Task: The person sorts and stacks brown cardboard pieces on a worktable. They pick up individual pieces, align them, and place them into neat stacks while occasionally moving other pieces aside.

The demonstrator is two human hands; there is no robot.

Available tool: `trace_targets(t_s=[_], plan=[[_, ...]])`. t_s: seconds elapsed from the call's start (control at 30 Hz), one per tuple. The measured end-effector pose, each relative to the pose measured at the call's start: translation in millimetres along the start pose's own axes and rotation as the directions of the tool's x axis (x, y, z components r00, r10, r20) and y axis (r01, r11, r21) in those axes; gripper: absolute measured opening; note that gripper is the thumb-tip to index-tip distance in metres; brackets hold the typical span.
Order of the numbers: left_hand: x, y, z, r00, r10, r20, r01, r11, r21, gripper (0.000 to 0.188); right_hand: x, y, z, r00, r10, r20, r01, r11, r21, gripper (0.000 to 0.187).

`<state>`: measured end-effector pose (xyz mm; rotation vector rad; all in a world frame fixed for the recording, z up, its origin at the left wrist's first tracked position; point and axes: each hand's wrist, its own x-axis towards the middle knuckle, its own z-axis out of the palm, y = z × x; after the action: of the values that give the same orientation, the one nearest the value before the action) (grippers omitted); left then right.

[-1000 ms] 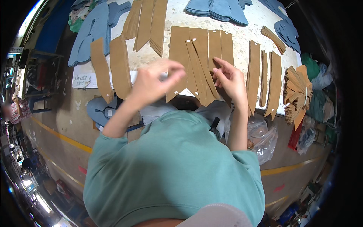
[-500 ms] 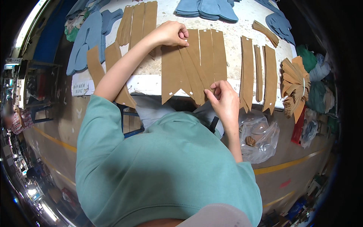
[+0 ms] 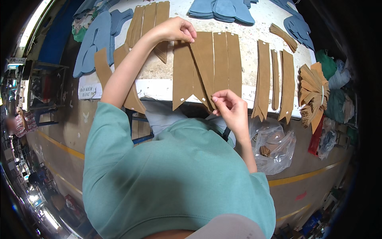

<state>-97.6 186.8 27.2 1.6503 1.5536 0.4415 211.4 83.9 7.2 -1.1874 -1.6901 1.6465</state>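
A long brown strip (image 3: 203, 69), which looks like leather or suede, lies at a slant over a row of like pieces, and its near end reaches the table's front edge. Its far end is pinched between the thumb and fingers of my left hand (image 3: 178, 30). Down at the near end, my right hand (image 3: 231, 110) grips the strip's edge between thumb and fingertip. Beneath and beside it, flat brown pieces with small white tags include a notched one (image 3: 183, 75) on the left and a straight one (image 3: 234, 65) on the right.
The white table (image 3: 246, 44) holds brown strip stacks (image 3: 262, 75) at right and more (image 3: 148, 20) at far left. Blue cut pieces (image 3: 221, 11) lie at the back. A tied brown bundle (image 3: 314, 93) overhangs the right edge; a clear plastic bag (image 3: 274, 145) hangs below.
The strip has been lifted along one edge, and a dark gap now shows under it. My right hand has moved slightly down and closed on the near end; my left stays at the far end.
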Motion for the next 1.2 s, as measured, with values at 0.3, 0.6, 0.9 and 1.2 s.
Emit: trace_targets(t_s=[0.3, 0.6, 0.9, 1.2], plan=[[-2.2, 10.2, 14.1, 0.999, -0.020, -0.048, 0.026, 0.991, 0.129, 0.019, -7.3, 5.7, 12.0, 0.980, -0.184, -0.072, 0.162, 0.957, -0.241, 0.008], [-13.6, 3.5, 24.6, 0.992, 0.067, -0.105, -0.041, 0.971, 0.234, 0.026, -7.7, -8.4, 8.1, 0.945, -0.326, -0.036, 0.262, 0.816, -0.514, 0.010], [-17.3, 49.4, 24.5, 0.979, 0.199, 0.050, -0.198, 0.980, -0.019, 0.018, 58.7, -16.9, 2.3, 0.833, -0.524, -0.179, 0.480, 0.845, -0.238, 0.043], [54.4, 130.2, 26.5, 0.928, 0.373, 0.007, -0.354, 0.887, -0.296, 0.021, 47.6, -21.4, -35.5, 0.854, -0.335, -0.398, 0.446, 0.866, 0.227, 0.043]])
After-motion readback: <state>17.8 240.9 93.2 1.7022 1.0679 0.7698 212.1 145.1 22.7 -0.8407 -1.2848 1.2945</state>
